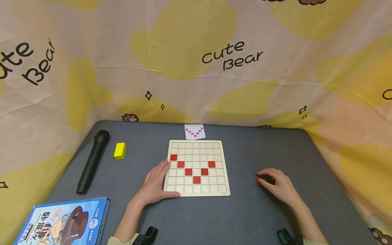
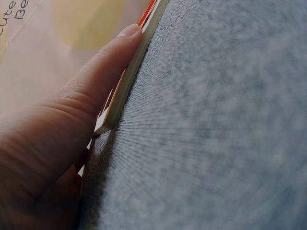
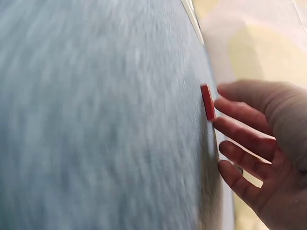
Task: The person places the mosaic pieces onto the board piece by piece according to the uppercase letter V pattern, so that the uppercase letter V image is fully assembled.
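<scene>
A pale square grid board [image 1: 196, 194] lies mid-table, with several red squares in a V shape on its grid. My left hand [image 1: 156, 183] rests at its left front corner, fingers straight along the left edge. In the left wrist view the thumb [image 2: 91, 76] lies extended along the board's front edge. To the right of the board, my right hand [image 1: 280, 187] is over a small red tile [image 3: 207, 103]. Its thumb and fingertips are right at the tile, the other fingers loosely bent and spread.
A small card [image 1: 195, 132] with a pink V pattern on a grid lies just behind the board. On the left are a yellow block [image 1: 120, 151], a black microphone [image 1: 93, 161] and a blue illustrated box [image 1: 67, 221]. A patterned curtain [image 1: 196, 85] hangs behind the grey table [image 1: 245, 217].
</scene>
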`<state>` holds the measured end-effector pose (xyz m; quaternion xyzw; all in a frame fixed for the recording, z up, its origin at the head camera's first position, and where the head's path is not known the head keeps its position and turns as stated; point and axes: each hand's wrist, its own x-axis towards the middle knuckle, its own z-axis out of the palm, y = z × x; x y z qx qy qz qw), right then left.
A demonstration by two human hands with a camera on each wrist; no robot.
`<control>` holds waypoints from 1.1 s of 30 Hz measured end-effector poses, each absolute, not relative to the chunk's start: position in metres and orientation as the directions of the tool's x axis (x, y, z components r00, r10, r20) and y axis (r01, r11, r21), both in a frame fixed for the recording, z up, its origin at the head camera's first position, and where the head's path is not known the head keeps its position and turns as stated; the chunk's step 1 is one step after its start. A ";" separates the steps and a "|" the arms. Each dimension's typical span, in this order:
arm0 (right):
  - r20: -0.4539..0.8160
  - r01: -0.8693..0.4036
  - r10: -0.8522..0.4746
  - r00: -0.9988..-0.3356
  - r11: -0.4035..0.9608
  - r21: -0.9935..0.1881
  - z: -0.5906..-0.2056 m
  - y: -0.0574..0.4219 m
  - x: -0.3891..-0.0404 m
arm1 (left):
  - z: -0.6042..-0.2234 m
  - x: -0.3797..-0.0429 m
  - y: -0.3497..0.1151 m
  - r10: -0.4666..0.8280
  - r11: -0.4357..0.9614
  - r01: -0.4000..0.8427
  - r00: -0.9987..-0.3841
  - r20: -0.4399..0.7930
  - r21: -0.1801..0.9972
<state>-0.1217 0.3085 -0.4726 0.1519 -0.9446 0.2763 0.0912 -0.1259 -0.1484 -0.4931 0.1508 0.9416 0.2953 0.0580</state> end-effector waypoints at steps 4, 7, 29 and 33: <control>0.247 -0.351 -0.260 -0.934 0.802 -0.483 -0.471 0.316 -0.117 | -0.493 -0.126 -0.148 0.317 0.781 0.250 -0.948 -0.017 0.572; 0.243 -0.357 -0.270 -0.932 0.801 -0.480 -0.470 0.318 -0.115 | -0.493 -0.126 -0.148 0.315 0.781 0.249 -0.949 -0.016 0.573; 0.247 -0.367 -0.274 -0.929 0.752 -0.547 -0.476 0.270 -0.157 | -0.492 -0.125 -0.148 0.314 0.774 0.242 -0.949 -0.023 0.585; 0.238 -0.360 -0.271 -0.933 0.742 -0.565 -0.475 0.252 -0.169 | -0.492 -0.125 -0.148 0.314 0.775 0.240 -0.949 -0.025 0.585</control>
